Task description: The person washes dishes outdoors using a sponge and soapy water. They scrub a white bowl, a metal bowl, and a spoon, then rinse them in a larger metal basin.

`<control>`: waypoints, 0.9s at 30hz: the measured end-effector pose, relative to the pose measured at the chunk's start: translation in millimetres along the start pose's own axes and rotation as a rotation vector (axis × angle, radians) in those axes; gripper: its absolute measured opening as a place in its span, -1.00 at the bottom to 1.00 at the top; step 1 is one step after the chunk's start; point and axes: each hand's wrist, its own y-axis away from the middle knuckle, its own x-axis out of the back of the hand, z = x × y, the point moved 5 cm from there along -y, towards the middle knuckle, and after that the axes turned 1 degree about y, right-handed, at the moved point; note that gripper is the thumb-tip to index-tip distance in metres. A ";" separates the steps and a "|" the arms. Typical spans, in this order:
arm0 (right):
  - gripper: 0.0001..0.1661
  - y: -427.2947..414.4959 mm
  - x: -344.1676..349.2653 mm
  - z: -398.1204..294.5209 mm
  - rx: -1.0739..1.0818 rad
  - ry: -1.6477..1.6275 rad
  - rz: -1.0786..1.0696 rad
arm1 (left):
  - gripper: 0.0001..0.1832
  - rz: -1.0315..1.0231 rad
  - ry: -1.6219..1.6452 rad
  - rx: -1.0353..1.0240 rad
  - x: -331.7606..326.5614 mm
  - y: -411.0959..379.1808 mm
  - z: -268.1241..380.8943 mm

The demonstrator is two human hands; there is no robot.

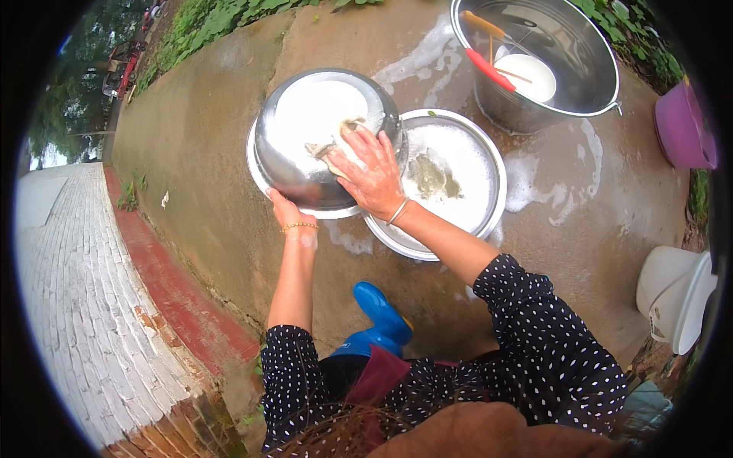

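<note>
A metal basin (298, 154) is tipped so that its shiny outer bottom faces me. My left hand (291, 213) grips its rim at the lower left, fingers hidden behind it. Against the basin's outside, my right hand (371, 169) presses a pale wet cloth (322, 151), bunched under the fingers. Partly beneath the basin, a wide shallow metal pan (497, 172) sits on the ground. White suds (421, 209) cover much of the water in it, with a murky patch in the middle.
On the wet concrete (550, 240), foam trails spread around a large metal bucket (515, 114) with a red handle grip; wooden-handled utensils and a white round item lie inside. A purple tub (678, 126) and white lidded pail (667, 286) stand right. A white brick wall (86, 297) runs left. My blue boot (378, 315) is below.
</note>
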 end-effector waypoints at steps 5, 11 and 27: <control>-0.57 2.2 -14.9 80.1 -0.467 -0.284 0.243 | -0.38 -0.022 -0.002 0.070 8.1 16.4 1.8; -0.52 47.0 -26.1 224.8 -1.027 -0.760 0.262 | -0.40 -0.254 0.003 0.118 3.5 9.7 -12.8; -0.58 -23.9 15.3 -39.9 0.435 -0.462 -0.268 | -0.44 -0.271 -0.159 -0.090 -15.3 41.2 19.2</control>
